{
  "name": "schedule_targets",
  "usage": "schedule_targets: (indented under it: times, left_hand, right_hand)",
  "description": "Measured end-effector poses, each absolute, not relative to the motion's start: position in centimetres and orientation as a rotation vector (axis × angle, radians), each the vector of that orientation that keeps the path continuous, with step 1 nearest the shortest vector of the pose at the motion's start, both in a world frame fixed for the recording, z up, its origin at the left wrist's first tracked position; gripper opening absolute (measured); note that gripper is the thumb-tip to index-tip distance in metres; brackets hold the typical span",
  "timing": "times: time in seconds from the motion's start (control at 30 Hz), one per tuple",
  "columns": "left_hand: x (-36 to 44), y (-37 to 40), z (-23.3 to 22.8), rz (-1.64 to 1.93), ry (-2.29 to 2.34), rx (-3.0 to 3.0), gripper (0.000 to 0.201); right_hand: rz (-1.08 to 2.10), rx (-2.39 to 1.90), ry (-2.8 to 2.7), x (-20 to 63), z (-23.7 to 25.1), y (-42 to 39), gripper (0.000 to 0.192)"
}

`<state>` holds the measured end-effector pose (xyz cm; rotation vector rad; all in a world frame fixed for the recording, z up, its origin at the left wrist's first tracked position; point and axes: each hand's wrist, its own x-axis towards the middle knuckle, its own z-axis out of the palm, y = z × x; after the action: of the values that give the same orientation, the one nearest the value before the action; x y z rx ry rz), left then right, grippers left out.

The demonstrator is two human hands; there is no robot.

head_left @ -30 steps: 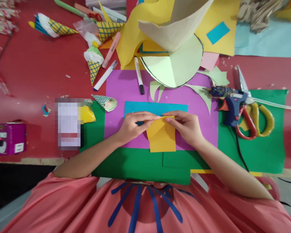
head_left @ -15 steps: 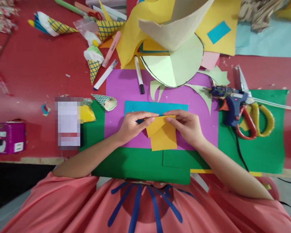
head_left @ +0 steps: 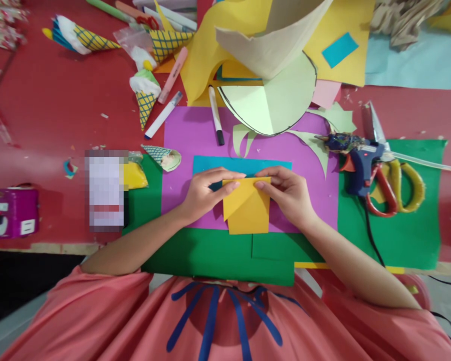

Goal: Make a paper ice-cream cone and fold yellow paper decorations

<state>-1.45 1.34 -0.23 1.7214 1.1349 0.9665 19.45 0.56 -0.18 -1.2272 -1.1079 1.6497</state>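
Both of my hands pinch the top edge of a small orange-yellow paper piece (head_left: 247, 210). My left hand (head_left: 205, 193) grips its upper left corner, my right hand (head_left: 287, 193) its upper right corner. A diagonal fold runs across the piece. It lies over a purple sheet (head_left: 195, 140), with a blue sheet (head_left: 270, 167) just behind it and a green sheet (head_left: 210, 255) under its lower edge.
A blue glue gun (head_left: 357, 158) and scissors (head_left: 389, 175) lie at the right. A black marker (head_left: 215, 116), pale green cut paper (head_left: 274, 103) and several paper cones (head_left: 146, 98) lie behind. A purple box (head_left: 11, 211) sits at the left edge.
The orange-yellow piece has been folded along a diagonal and has shifted slightly left; both hands stay on its top edge.
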Motion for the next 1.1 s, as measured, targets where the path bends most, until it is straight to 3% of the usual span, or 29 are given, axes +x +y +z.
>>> schedule_targets:
  times: [0.2,0.37,0.63,0.97,1.1]
  left_hand:
    - [-1.6,1.1,-0.3,0.907,1.155,1.591,0.019]
    - [-1.2,1.0,-0.5,0.923,1.141,1.283,0.037]
    - [-1.0,1.3,-0.1,0.85,1.159,1.494,0.025]
    - [-2.8,2.4,0.1,0.806,1.225,1.627,0.02]
    - [-2.5,2.2,0.5,0.721,1.092,1.758,0.014]
  right_hand:
    - [1.626,-1.264,-1.162,19.7,0.0,0.5,0.022]
    - [1.508,-1.283,-1.025,19.8,-0.1,0.8,0.022]
    - [1.373,-1.298,-0.789,19.7,-0.6,1.2,0.024]
    - [1.91,-1.187,-1.195,20.8,0.4,1.6,0.028]
    - [1.862,-1.203,-1.274,20.2,0.7,1.1,0.028]
